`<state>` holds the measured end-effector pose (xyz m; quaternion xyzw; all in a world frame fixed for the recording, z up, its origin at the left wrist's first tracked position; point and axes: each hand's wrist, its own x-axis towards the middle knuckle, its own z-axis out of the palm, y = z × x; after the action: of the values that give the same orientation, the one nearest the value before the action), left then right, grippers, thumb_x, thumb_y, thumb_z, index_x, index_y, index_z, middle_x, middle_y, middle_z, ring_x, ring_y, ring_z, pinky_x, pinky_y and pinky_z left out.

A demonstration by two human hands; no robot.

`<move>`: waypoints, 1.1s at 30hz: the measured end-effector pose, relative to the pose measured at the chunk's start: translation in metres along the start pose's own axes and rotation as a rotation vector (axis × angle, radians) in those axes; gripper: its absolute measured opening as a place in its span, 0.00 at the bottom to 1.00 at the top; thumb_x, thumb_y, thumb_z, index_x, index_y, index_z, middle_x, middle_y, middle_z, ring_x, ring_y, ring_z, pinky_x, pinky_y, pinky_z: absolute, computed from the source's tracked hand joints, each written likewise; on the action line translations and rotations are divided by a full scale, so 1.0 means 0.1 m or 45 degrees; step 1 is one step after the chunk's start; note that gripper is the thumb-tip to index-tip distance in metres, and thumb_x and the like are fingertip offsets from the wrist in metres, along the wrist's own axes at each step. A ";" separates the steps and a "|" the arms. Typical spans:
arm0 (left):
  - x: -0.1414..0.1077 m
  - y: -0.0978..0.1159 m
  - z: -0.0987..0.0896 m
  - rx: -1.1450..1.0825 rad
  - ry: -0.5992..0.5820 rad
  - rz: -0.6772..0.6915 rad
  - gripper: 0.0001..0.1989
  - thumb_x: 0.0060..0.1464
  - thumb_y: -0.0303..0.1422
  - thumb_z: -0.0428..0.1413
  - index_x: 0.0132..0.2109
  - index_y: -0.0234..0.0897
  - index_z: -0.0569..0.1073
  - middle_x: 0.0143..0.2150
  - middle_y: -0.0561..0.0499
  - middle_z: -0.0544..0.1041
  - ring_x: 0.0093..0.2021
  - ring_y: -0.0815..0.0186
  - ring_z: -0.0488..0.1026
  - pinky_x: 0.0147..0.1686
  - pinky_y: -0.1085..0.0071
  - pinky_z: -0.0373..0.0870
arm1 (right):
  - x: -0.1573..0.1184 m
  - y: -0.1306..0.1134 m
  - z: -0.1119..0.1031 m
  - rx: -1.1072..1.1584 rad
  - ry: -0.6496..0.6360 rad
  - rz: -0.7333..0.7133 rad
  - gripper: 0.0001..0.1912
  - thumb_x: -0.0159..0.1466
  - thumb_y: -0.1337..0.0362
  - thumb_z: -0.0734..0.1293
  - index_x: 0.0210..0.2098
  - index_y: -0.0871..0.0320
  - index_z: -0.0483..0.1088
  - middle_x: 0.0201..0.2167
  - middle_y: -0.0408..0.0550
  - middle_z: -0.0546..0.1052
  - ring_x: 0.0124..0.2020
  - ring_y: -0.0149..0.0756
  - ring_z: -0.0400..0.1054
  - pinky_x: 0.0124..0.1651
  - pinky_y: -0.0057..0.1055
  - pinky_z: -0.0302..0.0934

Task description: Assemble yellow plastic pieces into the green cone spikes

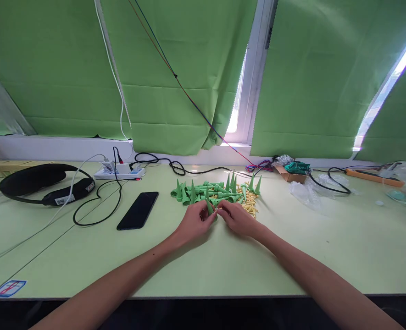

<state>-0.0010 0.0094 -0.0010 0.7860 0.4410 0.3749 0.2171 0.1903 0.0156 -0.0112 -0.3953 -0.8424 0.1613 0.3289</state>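
Note:
My left hand (pixel 196 221) is closed round a green plastic cone (pixel 209 207), its tip pointing up and a little to the left. Right beside it, my right hand (pixel 235 217) is pinched at the cone's side; whatever sits between those fingertips is too small and hidden to name. Just beyond both hands spreads a pile of green cones (pixel 203 189), some standing on their wide ends and others lying flat. Small pale-yellow pegs (pixel 250 205) lie heaped at the pile's right side.
To the left are a black phone (pixel 138 211), a power strip (pixel 120 172) with cables and a black neckband-like device (pixel 47 184). A small cardboard box (pixel 289 174), crumpled clear plastic (pixel 306 195) and an orange-edged tool (pixel 375 177) lie to the right. Green blinds (pixel 189 105) hang behind.

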 end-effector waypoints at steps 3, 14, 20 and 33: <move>0.00 -0.01 0.00 0.027 -0.009 0.038 0.10 0.57 0.38 0.55 0.36 0.36 0.74 0.25 0.53 0.70 0.25 0.68 0.65 0.26 0.71 0.61 | 0.00 0.01 0.00 0.009 -0.019 -0.018 0.11 0.71 0.64 0.55 0.31 0.55 0.58 0.25 0.40 0.66 0.26 0.30 0.55 0.32 0.28 0.49; 0.01 -0.06 0.00 0.054 -0.032 0.141 0.08 0.58 0.36 0.55 0.35 0.36 0.73 0.27 0.53 0.70 0.26 0.69 0.65 0.26 0.71 0.62 | 0.00 0.05 0.02 -0.020 -0.042 0.021 0.17 0.72 0.60 0.54 0.27 0.55 0.49 0.21 0.38 0.57 0.23 0.30 0.48 0.29 0.30 0.43; 0.01 -0.03 -0.01 0.027 -0.059 0.161 0.09 0.59 0.36 0.54 0.33 0.36 0.72 0.29 0.52 0.72 0.26 0.70 0.64 0.26 0.71 0.61 | 0.01 0.04 0.02 -0.019 -0.042 0.042 0.21 0.73 0.56 0.52 0.25 0.56 0.49 0.20 0.38 0.55 0.23 0.30 0.47 0.29 0.31 0.43; 0.00 0.01 -0.01 0.030 0.040 -0.015 0.11 0.58 0.40 0.55 0.36 0.36 0.74 0.25 0.53 0.69 0.25 0.67 0.65 0.26 0.70 0.60 | -0.02 -0.05 -0.02 0.105 -0.028 0.049 0.09 0.72 0.57 0.56 0.45 0.54 0.62 0.20 0.35 0.64 0.23 0.31 0.54 0.32 0.28 0.49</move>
<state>-0.0010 0.0091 0.0008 0.7799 0.4535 0.3807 0.2030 0.1896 0.0111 -0.0074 -0.3959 -0.8307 0.2064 0.3325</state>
